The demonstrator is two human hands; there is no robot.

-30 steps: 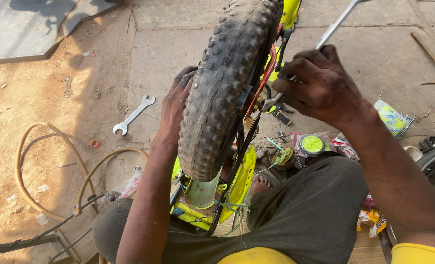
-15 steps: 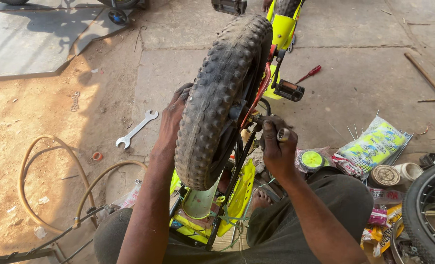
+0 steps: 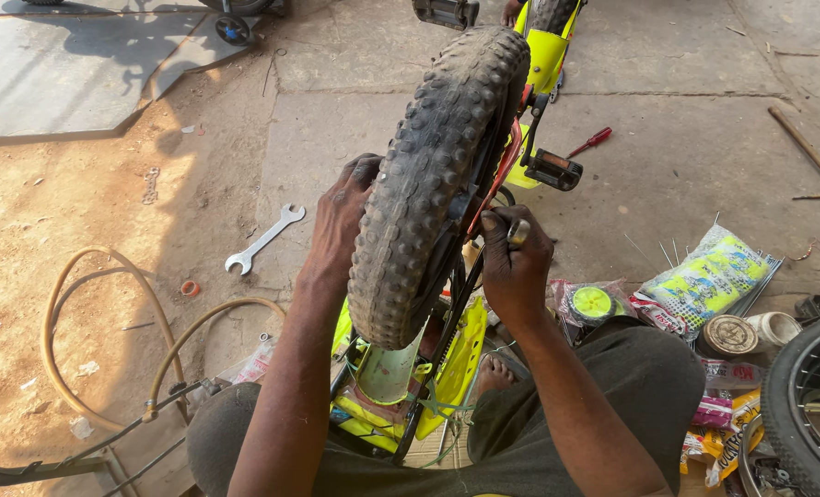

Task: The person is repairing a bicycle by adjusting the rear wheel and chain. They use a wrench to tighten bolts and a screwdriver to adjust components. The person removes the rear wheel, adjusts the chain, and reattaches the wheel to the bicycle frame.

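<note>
A small neon-yellow bicycle (image 3: 546, 55) lies upside down in front of me, its knobby black tyre (image 3: 433, 175) pointing up between my arms. My left hand (image 3: 341, 216) presses against the left side of the tyre, fingers curled over the tread. On the right side my right hand (image 3: 513, 262) is closed around a small metal tool (image 3: 517, 230) held against the wheel near the red rim. A black pedal (image 3: 552, 170) sticks out just beyond my right hand. My dark trousers and a bare foot (image 3: 494, 373) show below.
A silver spanner (image 3: 264, 239) lies on the concrete to the left, near yellow hoses (image 3: 69, 350). A red-handled screwdriver (image 3: 589, 143) lies right of the pedal. At right sit plastic packets (image 3: 704, 276), round tins (image 3: 727, 336) and another wheel (image 3: 796, 405). A metal sheet (image 3: 69, 74) lies at the back left.
My right hand came down from above the tyre, where it held a long tool, to the wheel's right side. The view has pulled back, showing more of the bicycle.
</note>
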